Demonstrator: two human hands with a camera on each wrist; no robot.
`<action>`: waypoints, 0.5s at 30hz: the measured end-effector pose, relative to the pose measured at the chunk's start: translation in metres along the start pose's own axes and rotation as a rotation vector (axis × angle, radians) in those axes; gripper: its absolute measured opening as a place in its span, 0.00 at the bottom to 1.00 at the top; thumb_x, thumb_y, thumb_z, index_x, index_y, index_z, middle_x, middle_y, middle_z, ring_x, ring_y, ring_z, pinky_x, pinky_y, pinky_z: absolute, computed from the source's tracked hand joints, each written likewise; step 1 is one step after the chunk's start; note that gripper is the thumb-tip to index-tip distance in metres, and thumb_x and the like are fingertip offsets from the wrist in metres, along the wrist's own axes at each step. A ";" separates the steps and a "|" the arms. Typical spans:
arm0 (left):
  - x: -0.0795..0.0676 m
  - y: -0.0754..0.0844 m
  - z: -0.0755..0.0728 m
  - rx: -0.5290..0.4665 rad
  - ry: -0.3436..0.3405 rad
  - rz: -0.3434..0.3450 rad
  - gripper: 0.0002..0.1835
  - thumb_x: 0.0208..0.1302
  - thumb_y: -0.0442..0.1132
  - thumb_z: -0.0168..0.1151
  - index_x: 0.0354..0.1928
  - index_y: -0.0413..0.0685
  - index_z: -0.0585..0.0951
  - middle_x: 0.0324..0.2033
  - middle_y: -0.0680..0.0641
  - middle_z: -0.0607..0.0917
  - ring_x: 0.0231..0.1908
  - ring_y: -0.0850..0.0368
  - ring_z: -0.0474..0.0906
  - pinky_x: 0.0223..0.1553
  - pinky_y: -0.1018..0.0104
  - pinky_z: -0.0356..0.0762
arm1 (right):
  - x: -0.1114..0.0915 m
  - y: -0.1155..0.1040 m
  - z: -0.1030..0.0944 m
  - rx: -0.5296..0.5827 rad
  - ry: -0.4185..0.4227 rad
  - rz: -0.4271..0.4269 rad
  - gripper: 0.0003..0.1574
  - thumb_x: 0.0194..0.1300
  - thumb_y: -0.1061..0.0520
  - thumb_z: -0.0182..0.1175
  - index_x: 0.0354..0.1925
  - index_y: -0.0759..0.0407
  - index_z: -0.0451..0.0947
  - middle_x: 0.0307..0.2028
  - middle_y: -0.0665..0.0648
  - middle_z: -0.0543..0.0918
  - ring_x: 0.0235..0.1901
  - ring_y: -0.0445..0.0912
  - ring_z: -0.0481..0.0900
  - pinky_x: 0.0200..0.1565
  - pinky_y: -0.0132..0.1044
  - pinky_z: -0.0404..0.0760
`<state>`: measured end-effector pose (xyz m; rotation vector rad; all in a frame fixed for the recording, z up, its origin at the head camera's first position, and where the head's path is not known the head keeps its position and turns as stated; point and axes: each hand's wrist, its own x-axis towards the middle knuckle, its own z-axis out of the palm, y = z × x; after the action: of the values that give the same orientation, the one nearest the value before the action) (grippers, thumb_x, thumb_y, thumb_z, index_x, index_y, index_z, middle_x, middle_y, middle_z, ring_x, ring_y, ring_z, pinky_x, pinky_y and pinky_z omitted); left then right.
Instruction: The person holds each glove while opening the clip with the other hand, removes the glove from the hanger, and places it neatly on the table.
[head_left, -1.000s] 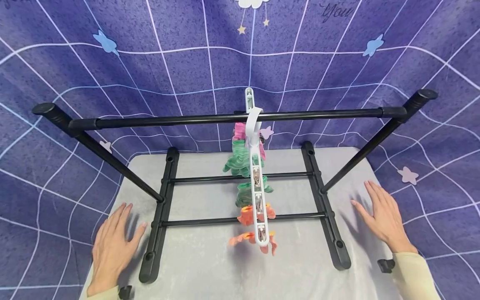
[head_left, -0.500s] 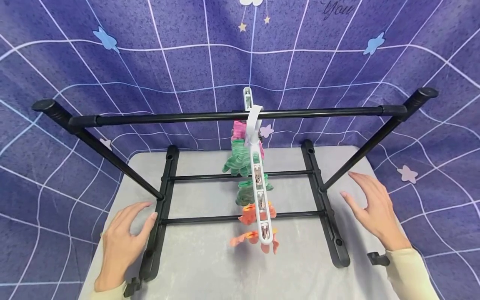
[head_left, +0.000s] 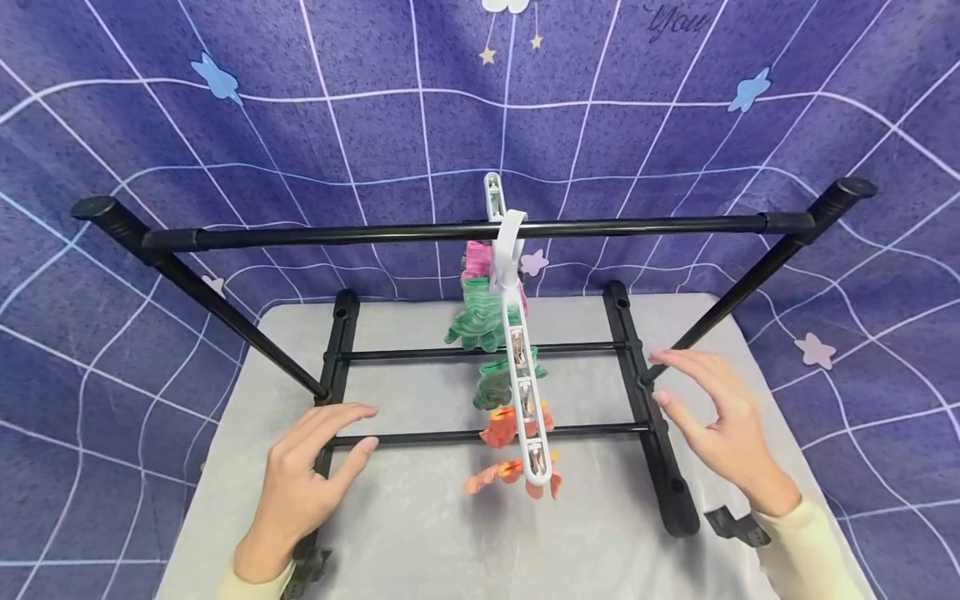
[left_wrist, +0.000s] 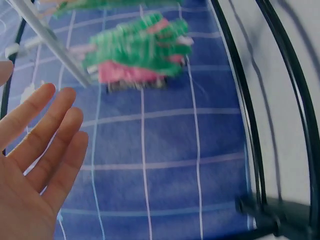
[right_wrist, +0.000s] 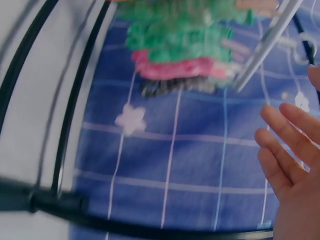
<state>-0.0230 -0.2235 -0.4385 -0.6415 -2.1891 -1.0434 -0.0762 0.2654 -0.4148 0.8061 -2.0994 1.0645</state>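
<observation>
A white clip hanger (head_left: 508, 250) hangs by its hook from the black rack's top bar (head_left: 337, 237), its long arm pointing toward me. Small knit gloves hang from its clips: pink ones (head_left: 477, 260) at the back, green ones (head_left: 478, 318) in the middle, orange ones (head_left: 498, 428) in front. My left hand (head_left: 296, 479) is in the air over the rack's left foot, fingers and thumb apart and holding nothing. Beside the right foot, my right hand (head_left: 723, 425) is likewise raised with nothing in it. In the wrist views, green gloves (left_wrist: 142, 47) and a dark one (right_wrist: 175, 86) look blurred.
The rack's slanted posts (head_left: 240, 325) and flat feet (head_left: 667, 475) stand on a pale grey tabletop (head_left: 450, 550). Two lower crossbars (head_left: 427, 437) join the feet. A blue patterned curtain (head_left: 360, 142) surrounds the table at the back and sides.
Both hands have moved inward from the table's sides toward the hanger, the left one farther, rising off the table. The hanger's front end has swung slightly to the right.
</observation>
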 end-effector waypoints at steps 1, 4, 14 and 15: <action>0.002 0.003 0.002 -0.015 -0.007 0.008 0.17 0.71 0.47 0.72 0.53 0.44 0.90 0.47 0.44 0.91 0.50 0.51 0.86 0.64 0.74 0.73 | 0.004 -0.004 0.003 0.036 -0.018 -0.008 0.33 0.77 0.41 0.65 0.56 0.72 0.85 0.50 0.65 0.89 0.58 0.44 0.81 0.67 0.33 0.71; 0.009 0.009 0.010 -0.063 -0.027 0.047 0.16 0.72 0.47 0.72 0.53 0.44 0.90 0.46 0.44 0.91 0.48 0.50 0.86 0.63 0.74 0.74 | 0.012 -0.013 0.010 0.135 -0.076 -0.038 0.29 0.76 0.47 0.68 0.56 0.72 0.85 0.50 0.64 0.89 0.58 0.45 0.82 0.66 0.33 0.72; 0.022 0.029 0.034 -0.199 -0.133 0.148 0.16 0.73 0.47 0.71 0.56 0.46 0.88 0.47 0.47 0.91 0.47 0.51 0.87 0.60 0.72 0.78 | 0.020 -0.037 0.028 0.394 -0.222 -0.149 0.26 0.71 0.54 0.73 0.58 0.72 0.84 0.53 0.62 0.88 0.59 0.49 0.81 0.68 0.36 0.74; 0.023 0.031 0.037 -0.209 -0.145 0.153 0.17 0.73 0.47 0.71 0.56 0.47 0.88 0.47 0.48 0.91 0.47 0.52 0.87 0.60 0.72 0.78 | 0.021 -0.040 0.029 0.417 -0.227 -0.165 0.26 0.70 0.55 0.74 0.58 0.72 0.83 0.53 0.63 0.88 0.58 0.50 0.81 0.68 0.36 0.74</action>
<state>-0.0306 -0.1719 -0.4250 -0.9914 -2.1287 -1.1858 -0.0666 0.2167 -0.3941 1.3319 -1.9697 1.3952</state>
